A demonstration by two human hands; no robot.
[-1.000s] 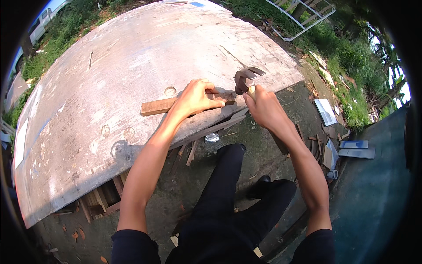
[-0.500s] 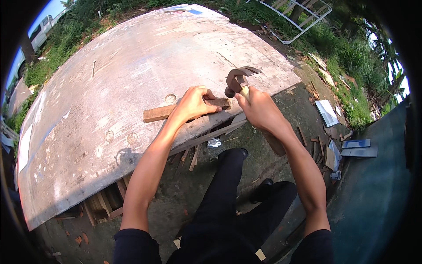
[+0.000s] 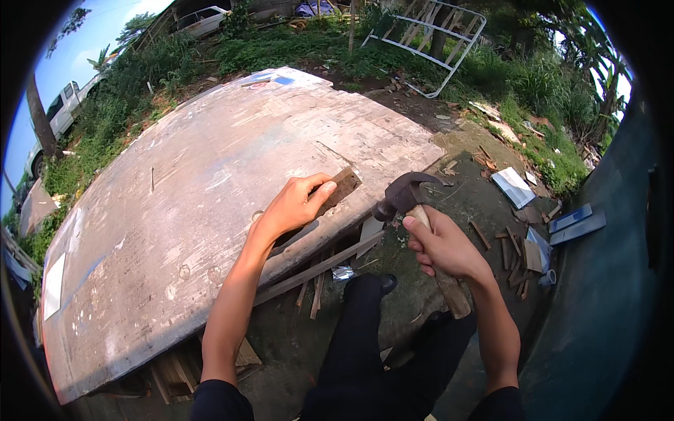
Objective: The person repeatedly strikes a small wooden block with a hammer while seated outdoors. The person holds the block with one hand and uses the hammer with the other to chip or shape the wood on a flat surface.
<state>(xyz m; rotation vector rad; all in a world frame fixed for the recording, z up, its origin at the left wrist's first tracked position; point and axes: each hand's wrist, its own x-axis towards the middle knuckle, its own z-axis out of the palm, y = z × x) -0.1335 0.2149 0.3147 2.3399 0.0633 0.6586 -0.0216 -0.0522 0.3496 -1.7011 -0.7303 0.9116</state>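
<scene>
My left hand (image 3: 296, 207) is closed on a short wooden block (image 3: 342, 187) near the right edge of the worn tabletop (image 3: 210, 189). The block's far end shows beyond my fingers, angled away from me; the rest is behind the hand. Off the table's edge, my right hand (image 3: 447, 243) grips a claw hammer (image 3: 406, 194) by its wooden handle. Its dark head is up, with the claw pointing right and the striking face toward the table. A gap separates the hammer from the block.
Wood scraps (image 3: 518, 263) and a white panel (image 3: 514, 186) litter the ground at right, beside a dark green wall (image 3: 604, 281). Wooden strips (image 3: 319, 270) project beneath the table. A white metal frame (image 3: 428, 56) stands in the grass behind, and a pickup (image 3: 67, 109) at far left.
The block has swung round in my left hand, its free end now pointing farther away. My right hand has drawn the hammer right, away from the block. The view has tilted up.
</scene>
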